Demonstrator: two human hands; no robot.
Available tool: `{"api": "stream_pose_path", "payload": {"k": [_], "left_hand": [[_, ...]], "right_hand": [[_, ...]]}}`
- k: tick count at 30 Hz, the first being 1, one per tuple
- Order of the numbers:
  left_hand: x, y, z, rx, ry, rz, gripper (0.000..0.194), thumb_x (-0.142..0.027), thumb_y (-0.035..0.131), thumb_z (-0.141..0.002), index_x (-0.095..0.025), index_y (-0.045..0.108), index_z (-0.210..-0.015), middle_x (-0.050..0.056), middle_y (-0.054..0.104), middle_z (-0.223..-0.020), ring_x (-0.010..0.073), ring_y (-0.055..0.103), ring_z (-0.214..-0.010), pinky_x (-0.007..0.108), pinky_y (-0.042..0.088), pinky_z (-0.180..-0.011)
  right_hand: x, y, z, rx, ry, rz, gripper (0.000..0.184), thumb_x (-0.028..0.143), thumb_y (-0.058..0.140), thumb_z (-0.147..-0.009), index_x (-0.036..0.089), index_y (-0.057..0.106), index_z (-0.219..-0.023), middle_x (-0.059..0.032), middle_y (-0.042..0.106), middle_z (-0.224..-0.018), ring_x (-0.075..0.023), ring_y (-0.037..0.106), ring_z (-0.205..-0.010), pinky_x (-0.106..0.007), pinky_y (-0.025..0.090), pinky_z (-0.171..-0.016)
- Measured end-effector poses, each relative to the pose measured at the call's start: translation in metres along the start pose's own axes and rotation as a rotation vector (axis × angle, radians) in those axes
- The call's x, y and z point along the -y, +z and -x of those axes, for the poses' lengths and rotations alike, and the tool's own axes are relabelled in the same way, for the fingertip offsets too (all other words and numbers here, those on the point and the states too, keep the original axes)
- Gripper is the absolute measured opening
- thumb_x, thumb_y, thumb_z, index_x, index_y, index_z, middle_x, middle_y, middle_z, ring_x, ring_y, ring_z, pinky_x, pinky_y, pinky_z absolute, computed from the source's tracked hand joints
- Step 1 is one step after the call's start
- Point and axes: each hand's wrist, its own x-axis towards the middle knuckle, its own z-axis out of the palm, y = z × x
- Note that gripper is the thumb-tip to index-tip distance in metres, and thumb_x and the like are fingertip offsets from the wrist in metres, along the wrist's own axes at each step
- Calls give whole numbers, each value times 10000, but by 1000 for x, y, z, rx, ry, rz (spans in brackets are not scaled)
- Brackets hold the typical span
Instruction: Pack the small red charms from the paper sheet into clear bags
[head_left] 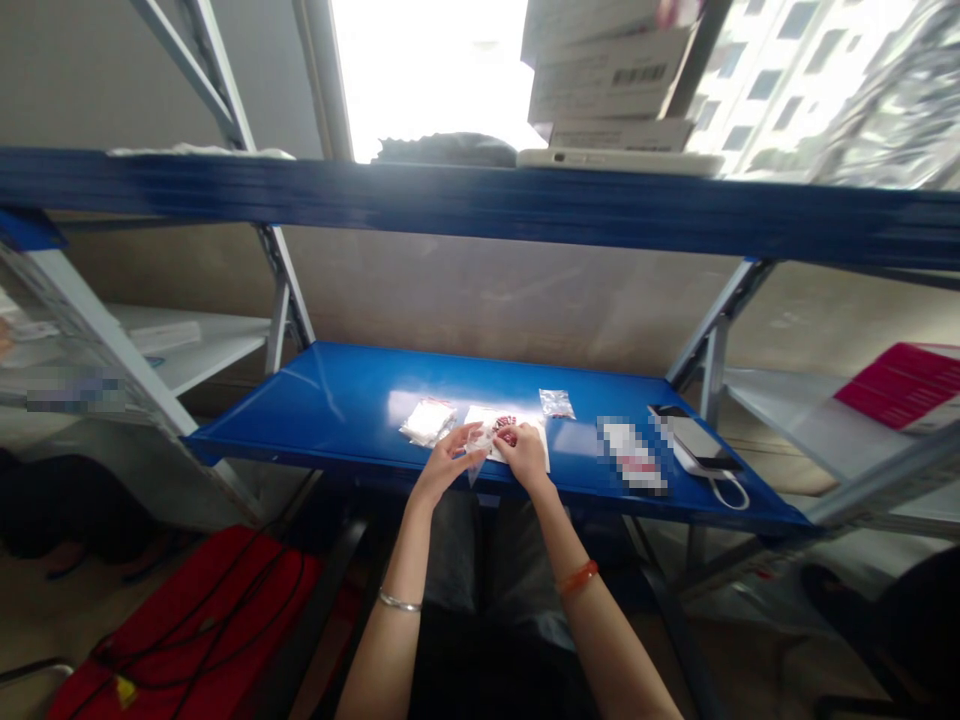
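Here, the left hand (454, 456) pinches a clear bag (481, 441); the right hand (523, 452) (grip unclear) is beside red pieces (504, 424).

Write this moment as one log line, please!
left hand: at clear bag | right hand: at red pieces on white sheet | both: grip unclear | nearby: white packets, shiny bag | surface: blue tabletop
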Motion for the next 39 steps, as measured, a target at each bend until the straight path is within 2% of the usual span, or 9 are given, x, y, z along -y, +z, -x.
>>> {"api": "stream_pose_path", "payload": {"k": [4, 8, 14, 20, 25, 27, 31, 35, 39], "left_hand": [[-1, 0, 0, 18, 1, 14, 538, -334, 725, -690, -232, 567, -1194, 96, 591, -1226, 259, 478, -1207, 386, 356, -998], [-2, 0, 1, 7, -1, 12, 550, -339, 731, -680, -229, 568, -1195, 95, 591, -1225, 258, 481, -1203, 371, 360, -990], [2, 1, -1, -1, 0, -19, 559, -355, 724, -686, -217, 557, -1201, 93, 609, -1184, 254, 523, -1142, 360, 395, -947], [5, 1, -3, 4, 10, -33, 550, -368, 720, -691, -225, 553, -1196, 79, 609, -1183, 242, 537, -1121, 346, 409, -930], [2, -1, -2, -3, -6, -31, 569, -367, 720, -692, -214, 551, -1214, 103, 601, -1199, 253, 520, -1152, 362, 393, -956], [0, -1, -2, -10, -6, -27, 566, -368, 720, -692, -221, 555, -1214, 106, 596, -1211, 256, 512, -1165, 373, 381, -973], [0, 0, -2, -29, -14, 15, 548, -362, 729, -680, -228, 575, -1190, 98, 603, -1204, 253, 498, -1188, 379, 362, -1003], [6, -1, -4, -47, -29, 50, 550, -356, 734, -672, -201, 580, -1177, 111, 615, -1173, 251, 514, -1169, 382, 385, -990], [10, -3, -5, -40, -14, 74, 552, -339, 736, -674, -195, 575, -1182, 113, 611, -1174, 247, 511, -1172, 383, 386, -994]], "right_hand": [[9, -11, 0, -97, -14, -190, 216, 388, 605, -755, 191, 694, -747, -36, 561, -705, -181, 532, -721, -308, 422, -716], [29, -32, 1, -155, -28, -421, 289, 461, 604, -753, 185, 691, -760, -28, 573, -700, -157, 525, -653, -290, 432, -656], [54, -51, 7, -62, -135, -446, 246, 429, 635, -755, 195, 709, -771, -26, 555, -682, -151, 514, -661, -272, 416, -624], [55, -50, 9, 74, -164, -427, 254, 431, 633, -760, 194, 723, -786, -43, 583, -717, -152, 524, -665, -275, 427, -624], [39, -50, 4, -39, -116, -343, 263, 406, 585, -795, 201, 709, -905, -43, 576, -740, -162, 535, -696, -289, 437, -665], [28, -45, 5, -55, -74, -266, 249, 386, 598, -780, 197, 709, -899, -43, 578, -734, -171, 536, -705, -302, 435, -686], [11, -27, 9, 16, -51, -114, 197, 345, 633, -735, 217, 720, -855, -34, 580, -719, -178, 532, -716, -311, 431, -714], [10, -12, 14, 65, -56, -26, 170, 298, 618, -745, 242, 729, -860, -35, 572, -713, -190, 528, -756, -306, 426, -728], [12, -9, 12, 95, -58, 8, 200, 320, 614, -758, 248, 730, -904, -53, 588, -762, -205, 531, -798, -317, 423, -748]]}}
